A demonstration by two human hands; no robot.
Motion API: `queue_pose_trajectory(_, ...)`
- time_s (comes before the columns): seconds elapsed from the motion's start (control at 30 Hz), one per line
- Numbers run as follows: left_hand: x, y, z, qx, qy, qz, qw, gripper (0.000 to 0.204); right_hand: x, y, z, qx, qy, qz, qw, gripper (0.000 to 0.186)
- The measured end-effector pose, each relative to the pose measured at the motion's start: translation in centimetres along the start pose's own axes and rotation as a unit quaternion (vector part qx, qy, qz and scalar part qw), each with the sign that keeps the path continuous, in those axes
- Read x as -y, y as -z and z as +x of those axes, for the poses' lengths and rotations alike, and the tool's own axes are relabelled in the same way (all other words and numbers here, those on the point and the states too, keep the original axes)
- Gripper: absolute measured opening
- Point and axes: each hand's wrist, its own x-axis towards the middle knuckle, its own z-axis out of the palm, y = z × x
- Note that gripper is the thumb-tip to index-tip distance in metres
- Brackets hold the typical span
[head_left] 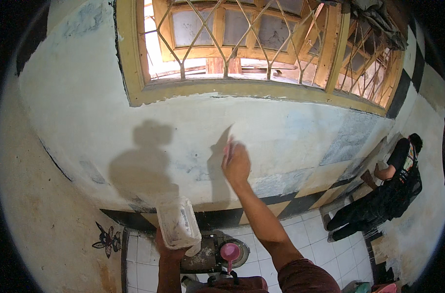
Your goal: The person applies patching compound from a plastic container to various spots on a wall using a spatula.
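Note:
My right hand (pixel 237 163) is raised to the wall, its fingers closed round a paintbrush (pixel 228 145) with a reddish handle. The bristle end is blurred close to the white-painted wall (pixel 276 127), and I cannot tell whether it touches. Low in front of me, my left hand (pixel 170 250) grips a white rectangular plastic tub (pixel 165 229) from below and behind. Whitish paint coats the tub's inside, and its opening faces up. Most of the left fingers are hidden by the tub.
A yellow wooden window frame (pixel 208 90) with a metal grille spans the wall above. On the tiled floor (pixel 300 232), a pink dipper (pixel 230 252) rests on a round container near my body. At the right, another person (pixel 386 190) in dark clothes stands by the wall.

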Motion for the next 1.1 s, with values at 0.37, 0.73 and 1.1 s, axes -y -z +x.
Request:
queue_pose_trajectory(0.37,-0.8,-0.2,0.0,-0.028,0.01,-0.006,1.0,0.053,-13.6,7.1,2.5,-0.155,0.099,-0.091,0.979,0.049)
queue_pose_trajectory(0.73,-0.3,-1.8,1.5,-0.043,0.017,0.018,0.999,0.051,-22.3,4.1,-0.1,0.018,0.119,-0.159,0.98,0.056)
queue_pose_trajectory(1.1,1.2,-2.2,2.5,0.05,-0.004,0.081,0.995,0.052,-24.2,12.8,5.8,-0.194,0.115,-0.224,0.948,0.055)
